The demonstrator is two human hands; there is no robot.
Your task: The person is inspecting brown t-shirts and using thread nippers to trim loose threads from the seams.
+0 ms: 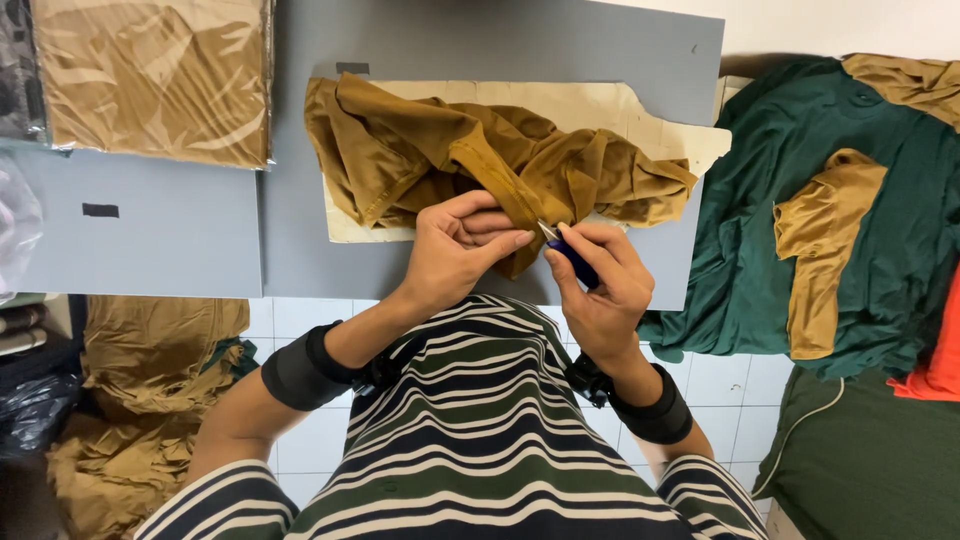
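A crumpled mustard-brown garment [440, 150] lies on a cream cardboard pattern [600, 105] on the grey table [480, 40]. My left hand [455, 245] pinches a seam edge of the garment at the table's near edge. My right hand [600, 280] holds a small blue-handled cutting tool [572, 258], its metal tip touching the fabric right beside my left fingertips. Both wrists wear black bands.
A bagged stack of mustard fabric [150, 80] sits at the back left. A second grey panel [150, 230] lies lower left. Dark green and mustard garments [800, 220] pile up at the right, with orange cloth [940, 350] beside them. More mustard fabric [130, 400] lies on the tiled floor.
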